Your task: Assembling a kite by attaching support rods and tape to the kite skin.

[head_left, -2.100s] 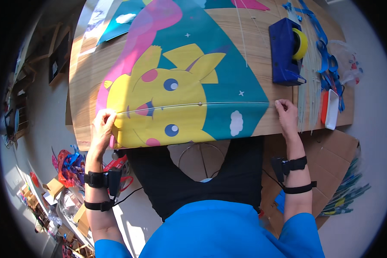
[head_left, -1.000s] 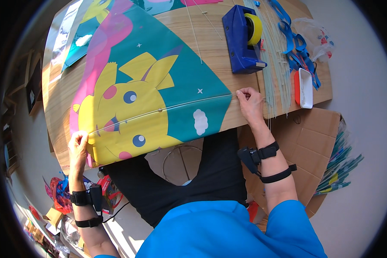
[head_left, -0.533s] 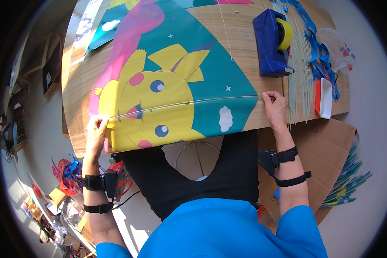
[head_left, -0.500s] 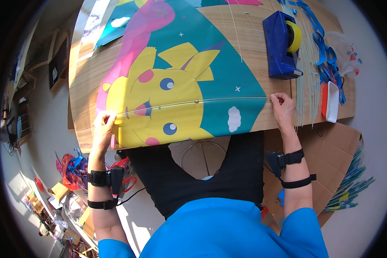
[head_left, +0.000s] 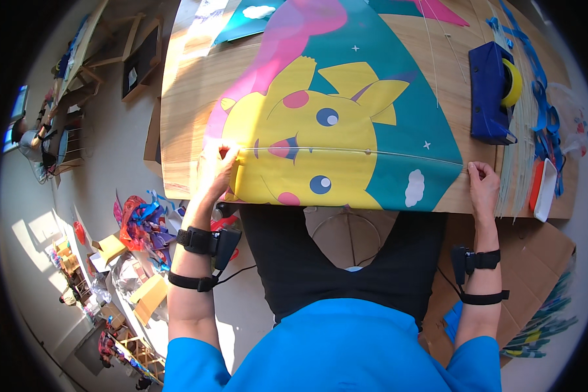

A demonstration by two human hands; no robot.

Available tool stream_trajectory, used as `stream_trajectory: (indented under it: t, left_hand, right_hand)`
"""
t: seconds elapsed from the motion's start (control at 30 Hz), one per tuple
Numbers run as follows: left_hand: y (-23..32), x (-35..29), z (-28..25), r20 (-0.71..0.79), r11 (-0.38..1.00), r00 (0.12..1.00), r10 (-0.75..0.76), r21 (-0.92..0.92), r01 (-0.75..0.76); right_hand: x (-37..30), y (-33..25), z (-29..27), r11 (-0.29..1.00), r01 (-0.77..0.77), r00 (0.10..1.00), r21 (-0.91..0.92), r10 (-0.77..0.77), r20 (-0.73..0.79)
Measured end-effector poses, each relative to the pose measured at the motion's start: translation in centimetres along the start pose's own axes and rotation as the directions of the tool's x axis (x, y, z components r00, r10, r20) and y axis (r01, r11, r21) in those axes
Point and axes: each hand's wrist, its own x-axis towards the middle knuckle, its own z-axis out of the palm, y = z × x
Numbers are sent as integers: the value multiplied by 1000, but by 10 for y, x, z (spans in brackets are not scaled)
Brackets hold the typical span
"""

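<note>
A kite sheet [head_left: 398, 98] of teal, pink and yellow, printed with a big-eared cartoon figure, lies flat on the wooden table before me. Across it runs a thin rod [head_left: 333, 151] with a small joint near its middle. My left hand [head_left: 215, 171] pinches the rod's left end over the yellow and pink edge of the sheet. Beyond the sheet's right corner, the fingertips of my right hand [head_left: 484, 189] are pressed together at the rod's other end. The exact tips of the rod are hidden by the fingers.
Right of the sheet stand a blue tape dispenser [head_left: 485, 98], a bundle of thin sticks [head_left: 520, 147], blue ribbon [head_left: 541, 95] and a red-and-white box [head_left: 543, 191]. Cardboard [head_left: 536, 261] leans below the table's right edge. Another person [head_left: 31, 140] sits far left.
My view has turned, so the table and sheet appear farther right. Both hands remain at the rod's two ends, and the rod lies across the same part of the printed figure.
</note>
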Motion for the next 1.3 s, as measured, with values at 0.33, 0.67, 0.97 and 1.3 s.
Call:
stream_trajectory:
  t: [0.33, 0.67, 0.97, 1.3]
  left_hand:
    - [-4, 7, 1, 19, 1000, 1000, -17, 10, 17]
    - [5, 4, 4, -9, 999, 1000, -17, 37, 17]
    - [45, -7, -1, -8, 989, 996, -87, 116, 87]
    - [36, -10, 4, -84, 986, 996, -18, 166, 32]
  right_hand:
    - [2, 0, 0, 1000, -11, 1000, -22, 11, -9]
    - [3, 5, 2, 999, -21, 999, -26, 21, -25]
    - [5, 7, -1, 1000, 8, 999, -26, -7, 34]
    - [10, 19, -2, 999, 24, 999, -28, -23, 49]
